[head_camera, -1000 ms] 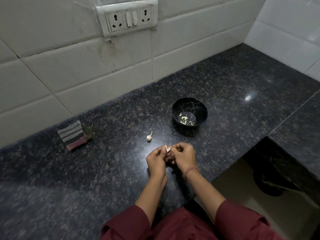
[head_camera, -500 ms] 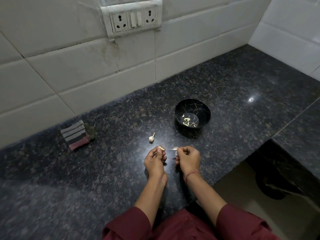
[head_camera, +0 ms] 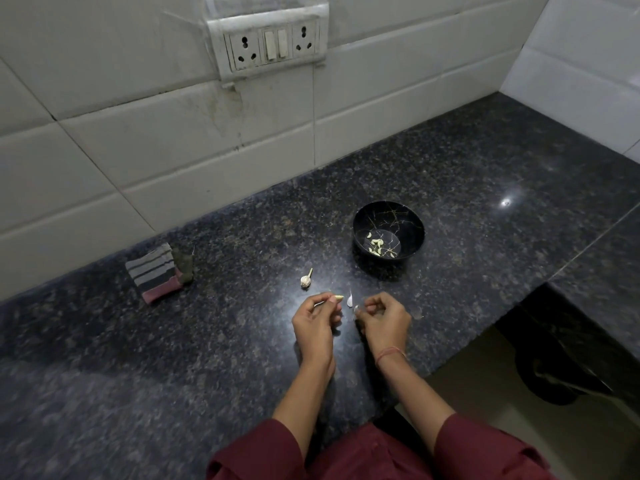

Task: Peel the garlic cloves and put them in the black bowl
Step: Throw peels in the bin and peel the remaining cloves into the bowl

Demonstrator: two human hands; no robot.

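Note:
My left hand pinches a small pale garlic clove at its fingertips, low over the dark granite counter. My right hand is just to its right, fingers curled, with a thin white piece of garlic skin at its fingertips. The black bowl with gold veining stands beyond the right hand and holds several peeled cloves. A small garlic bulb remnant with a stalk lies on the counter beyond my left hand.
A folded striped cloth lies to the left near the tiled wall. A socket and switch plate is mounted on the wall. The counter's front edge drops off at the right, with a dark round object on the floor below.
My hands were together working on the clove; they have drawn apart, the left keeping the clove and the right pulling the skin away.

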